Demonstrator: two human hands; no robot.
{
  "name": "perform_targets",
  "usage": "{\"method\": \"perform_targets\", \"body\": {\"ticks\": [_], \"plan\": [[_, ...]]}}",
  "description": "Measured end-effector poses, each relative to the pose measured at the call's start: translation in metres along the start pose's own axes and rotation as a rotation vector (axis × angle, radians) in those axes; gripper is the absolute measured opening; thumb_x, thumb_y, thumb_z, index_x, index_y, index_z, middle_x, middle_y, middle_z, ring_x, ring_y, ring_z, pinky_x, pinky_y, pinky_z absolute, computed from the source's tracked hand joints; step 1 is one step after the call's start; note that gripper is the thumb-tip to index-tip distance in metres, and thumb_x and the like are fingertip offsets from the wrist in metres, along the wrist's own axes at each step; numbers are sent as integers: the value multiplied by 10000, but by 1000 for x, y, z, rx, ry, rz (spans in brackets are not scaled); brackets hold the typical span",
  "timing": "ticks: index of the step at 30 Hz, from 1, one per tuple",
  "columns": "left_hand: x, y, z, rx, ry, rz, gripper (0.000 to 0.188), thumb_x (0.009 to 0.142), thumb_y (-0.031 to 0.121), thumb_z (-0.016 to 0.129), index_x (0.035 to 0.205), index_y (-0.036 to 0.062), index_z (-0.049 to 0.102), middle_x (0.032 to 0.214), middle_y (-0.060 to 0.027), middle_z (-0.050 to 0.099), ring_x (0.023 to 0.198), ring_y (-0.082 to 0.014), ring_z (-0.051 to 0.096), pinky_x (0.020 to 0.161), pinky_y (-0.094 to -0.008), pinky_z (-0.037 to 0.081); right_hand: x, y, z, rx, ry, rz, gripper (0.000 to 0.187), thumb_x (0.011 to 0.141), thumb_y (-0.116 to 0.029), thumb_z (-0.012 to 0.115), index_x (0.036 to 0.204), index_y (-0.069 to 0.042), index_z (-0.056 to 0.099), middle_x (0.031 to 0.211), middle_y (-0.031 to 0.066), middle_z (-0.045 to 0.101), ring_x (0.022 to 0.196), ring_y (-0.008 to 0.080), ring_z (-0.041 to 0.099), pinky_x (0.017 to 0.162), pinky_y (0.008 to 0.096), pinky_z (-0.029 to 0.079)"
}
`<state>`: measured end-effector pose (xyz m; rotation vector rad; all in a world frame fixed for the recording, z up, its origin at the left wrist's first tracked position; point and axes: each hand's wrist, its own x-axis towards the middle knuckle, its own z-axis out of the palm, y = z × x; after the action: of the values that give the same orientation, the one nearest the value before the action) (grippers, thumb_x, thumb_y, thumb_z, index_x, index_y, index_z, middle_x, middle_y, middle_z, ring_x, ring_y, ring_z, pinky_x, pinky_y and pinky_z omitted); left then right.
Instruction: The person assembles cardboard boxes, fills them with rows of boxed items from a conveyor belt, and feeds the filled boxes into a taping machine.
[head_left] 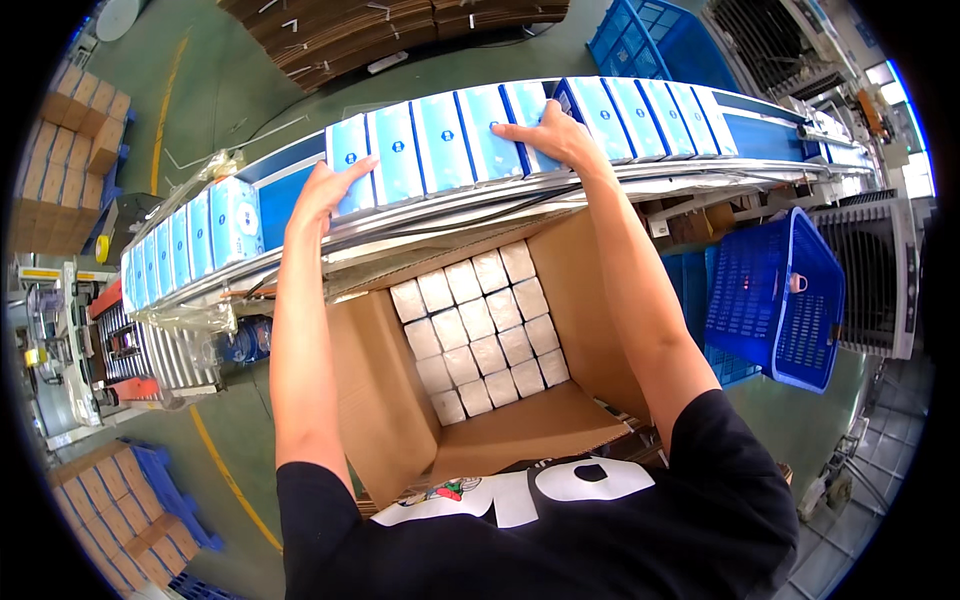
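Observation:
A row of light-blue and white tissue packs (441, 143) stands on edge on the conveyor, pressed between my two hands. My left hand (325, 192) grips the row's left end, its fingers at the end pack's outer side and its thumb over the front. At the other end, my right hand (556, 138) has its fingers over the top and its thumb pointing left across the packs. Below my arms sits an open cardboard carton (383, 385). White-ended packs (477, 318) fill its bottom in neat rows.
More packs stand on the blue conveyor belt (765, 137), left and right of my hands. Blue plastic baskets (770, 290) are at the right. Flattened cardboard (370, 35) is stacked beyond the conveyor. Loaded pallets (125, 510) stand at the left.

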<state>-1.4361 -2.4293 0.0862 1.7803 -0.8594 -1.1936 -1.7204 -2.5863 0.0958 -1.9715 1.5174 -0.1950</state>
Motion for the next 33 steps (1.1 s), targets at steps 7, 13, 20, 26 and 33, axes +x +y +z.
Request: {"method": "perform_targets", "body": {"ticks": [7,13,20,26,33], "plan": [[-64,28,-27,-217,67,306,591,739,225,741,1209,7,456,1070,-90,590,995,-179,554,875,-322,442,-42,-18,-8,517,165,-321,969,568,-497,795,1202,97,367,1041,256,568,968,315,582,884,343,448],[-180,12,13,-259,442,720,844,598,49,807,1262,10,288,1166,-122,458,1066,-214,473,962,-365,379,-155,-25,-19,931,352,-624,864,600,-144,826,1251,-17,273,1078,155,517,1013,238,545,824,353,502],[-249,-53,39,-448,386,624,921,611,-10,787,1322,27,203,1242,-118,366,1138,-215,414,965,-362,376,-242,19,29,820,410,-617,916,622,-222,844,1287,-36,243,1160,127,468,1078,212,508,883,332,469],[-292,-93,55,-185,293,317,803,669,172,781,1291,14,298,1216,-152,472,1097,-224,490,933,-347,402,-302,51,14,310,104,-215,1067,635,-463,772,1379,-35,139,1119,263,535,951,352,601,830,379,488],[-298,-185,129,47,5,-302,733,679,313,769,1210,0,374,1111,-146,558,1004,-231,563,862,-334,447,-276,143,83,-177,-573,23,1126,646,-560,683,1411,-20,57,1108,331,536,1035,440,541,946,413,400]]}}
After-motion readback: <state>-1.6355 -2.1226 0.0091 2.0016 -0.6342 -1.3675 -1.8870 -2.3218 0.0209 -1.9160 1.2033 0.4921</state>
